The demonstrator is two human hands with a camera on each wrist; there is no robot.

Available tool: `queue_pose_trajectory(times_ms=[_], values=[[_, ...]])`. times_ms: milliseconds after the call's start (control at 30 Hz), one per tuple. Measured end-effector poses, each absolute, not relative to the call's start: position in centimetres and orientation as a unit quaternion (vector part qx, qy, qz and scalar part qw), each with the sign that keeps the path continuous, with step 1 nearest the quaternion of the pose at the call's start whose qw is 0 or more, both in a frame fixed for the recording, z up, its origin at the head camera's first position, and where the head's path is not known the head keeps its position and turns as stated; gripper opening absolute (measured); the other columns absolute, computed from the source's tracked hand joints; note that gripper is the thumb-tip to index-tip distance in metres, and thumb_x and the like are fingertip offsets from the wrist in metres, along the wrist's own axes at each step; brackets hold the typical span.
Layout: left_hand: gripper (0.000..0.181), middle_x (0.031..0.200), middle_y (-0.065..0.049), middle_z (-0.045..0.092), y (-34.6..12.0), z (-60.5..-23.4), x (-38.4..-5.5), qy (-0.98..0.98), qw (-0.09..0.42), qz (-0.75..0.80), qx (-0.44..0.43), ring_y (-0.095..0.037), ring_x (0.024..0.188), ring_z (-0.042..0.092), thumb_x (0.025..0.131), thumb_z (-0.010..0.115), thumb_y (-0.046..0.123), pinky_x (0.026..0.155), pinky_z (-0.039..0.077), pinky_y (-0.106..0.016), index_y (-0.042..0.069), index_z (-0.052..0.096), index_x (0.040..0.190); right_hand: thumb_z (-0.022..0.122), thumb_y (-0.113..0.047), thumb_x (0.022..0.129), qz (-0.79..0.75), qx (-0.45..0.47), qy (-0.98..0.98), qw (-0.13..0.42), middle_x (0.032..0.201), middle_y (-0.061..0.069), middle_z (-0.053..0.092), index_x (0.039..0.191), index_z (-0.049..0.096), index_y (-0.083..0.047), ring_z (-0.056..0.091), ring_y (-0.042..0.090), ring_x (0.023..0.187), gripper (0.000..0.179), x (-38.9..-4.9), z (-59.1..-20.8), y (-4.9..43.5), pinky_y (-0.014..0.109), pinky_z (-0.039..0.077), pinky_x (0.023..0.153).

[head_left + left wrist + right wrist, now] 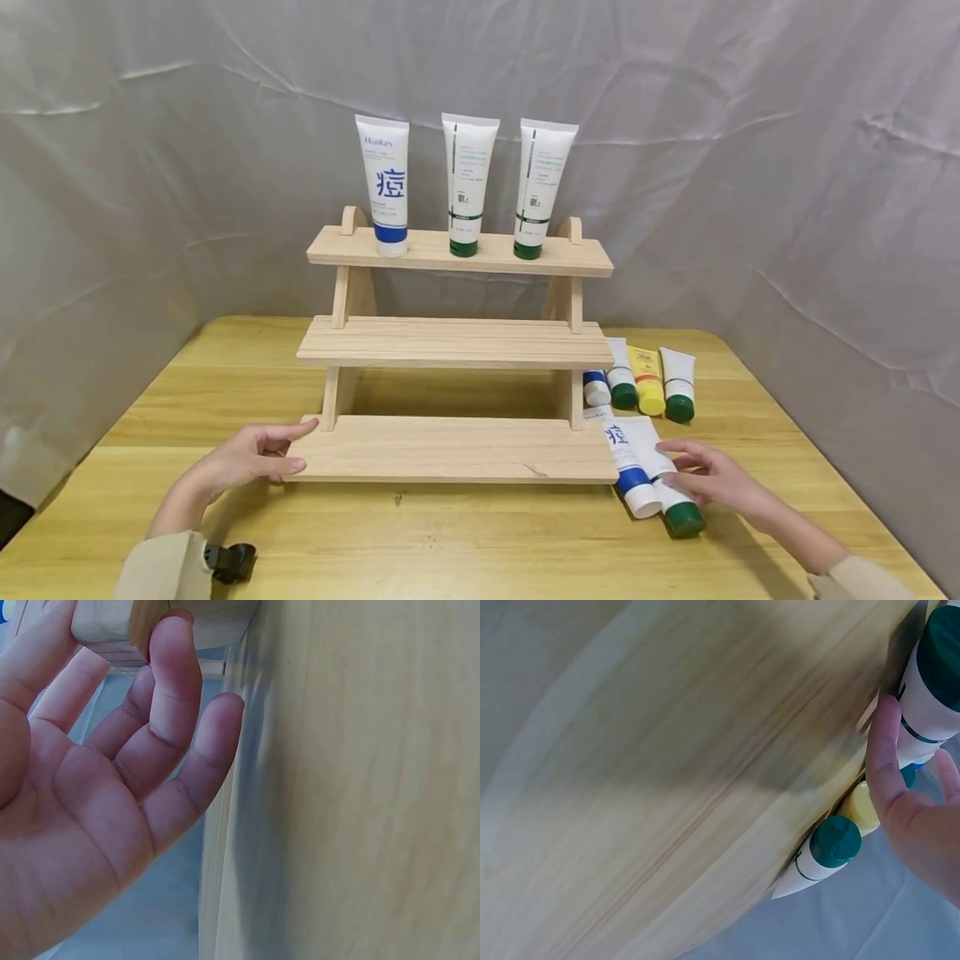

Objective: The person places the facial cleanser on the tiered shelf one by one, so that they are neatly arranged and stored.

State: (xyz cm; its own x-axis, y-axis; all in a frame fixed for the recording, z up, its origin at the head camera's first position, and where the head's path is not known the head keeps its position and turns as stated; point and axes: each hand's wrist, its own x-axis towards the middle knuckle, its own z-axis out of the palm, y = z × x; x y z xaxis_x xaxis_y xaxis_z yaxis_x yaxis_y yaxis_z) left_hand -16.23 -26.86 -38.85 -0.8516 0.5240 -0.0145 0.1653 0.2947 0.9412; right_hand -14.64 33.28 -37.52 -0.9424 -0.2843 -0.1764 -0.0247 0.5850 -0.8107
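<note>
A three-tier wooden display stand [450, 450] stands on the table. My left hand [251, 454] holds the left end of its bottom shelf; the left wrist view shows curled fingers [172, 682] at the wooden corner. On the right, my right hand [716, 479] reaches over a white tube with a green cap [684, 517], loosely bent fingertips at its side. In the right wrist view the fingers [885, 742] lie spread beside that tube [922, 712]. A white tube with a blue band [633, 479] lies against it, partly behind the bottom shelf's end.
On the top shelf stand a blue-banded white tube [386, 183] and two green-capped white tubes [470, 183]. Behind the stand's right side lie several more, among them a yellow tube [647, 379] and a green-capped one [678, 383]. Grey cloth [750, 167] surrounds the wooden table [450, 542].
</note>
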Motion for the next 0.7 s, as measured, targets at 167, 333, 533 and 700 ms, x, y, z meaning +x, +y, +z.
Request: queue_pose_trajectory(times_ms=[167, 333, 533, 700], values=[[0.060, 0.106, -0.031, 0.054, -26.9, -38.9, -16.1, 0.789, 0.158, 0.550, 0.224, -0.008, 0.081, 0.056, 0.085, 0.059, 0.007, 0.064, 0.049, -0.027, -0.016, 0.026, 0.129, 0.062, -0.018, 0.084, -0.439, -0.066, 0.883, 0.154, 0.113, 0.029, 0.047, 0.126, 0.041, 0.008, 0.050, 0.025, 0.086, 0.054, -14.8, -37.7, 33.2, 0.033, 0.047, 0.054], [0.060, 0.107, -0.030, 0.054, -26.8, -38.7, -16.1, 0.796, 0.157, 0.544, 0.217, -0.007, 0.079, 0.054, 0.085, 0.060, 0.008, 0.064, 0.049, -0.027, -0.015, 0.027, 0.130, 0.065, -0.019, 0.082, -0.436, -0.047, 0.885, 0.156, 0.111, 0.030, 0.049, 0.127, 0.040, 0.008, 0.052, 0.026, 0.086, 0.057, -14.8, -37.6, 33.0, 0.035, 0.049, 0.056], [0.060, 0.108, -0.031, 0.053, -26.8, -38.6, -16.1, 0.796, 0.158, 0.543, 0.216, -0.006, 0.079, 0.053, 0.086, 0.060, 0.008, 0.064, 0.049, -0.027, -0.015, 0.027, 0.130, 0.066, -0.016, 0.081, -0.416, -0.043, 0.893, 0.168, 0.108, 0.033, 0.050, 0.131, 0.035, 0.008, 0.054, 0.024, 0.079, 0.064, -14.9, -36.9, 32.6, 0.036, 0.048, 0.052], [0.059, 0.103, -0.029, 0.056, -26.9, -38.7, -16.1, 0.797, 0.153, 0.541, 0.222, -0.006, 0.078, 0.054, 0.085, 0.060, 0.007, 0.063, 0.049, -0.027, -0.016, 0.027, 0.129, 0.065, -0.013, 0.080, -0.412, -0.034, 0.894, 0.173, 0.103, 0.026, 0.052, 0.131, 0.034, 0.008, 0.052, 0.022, 0.076, 0.063, -15.0, -36.8, 32.5, 0.035, 0.048, 0.052]])
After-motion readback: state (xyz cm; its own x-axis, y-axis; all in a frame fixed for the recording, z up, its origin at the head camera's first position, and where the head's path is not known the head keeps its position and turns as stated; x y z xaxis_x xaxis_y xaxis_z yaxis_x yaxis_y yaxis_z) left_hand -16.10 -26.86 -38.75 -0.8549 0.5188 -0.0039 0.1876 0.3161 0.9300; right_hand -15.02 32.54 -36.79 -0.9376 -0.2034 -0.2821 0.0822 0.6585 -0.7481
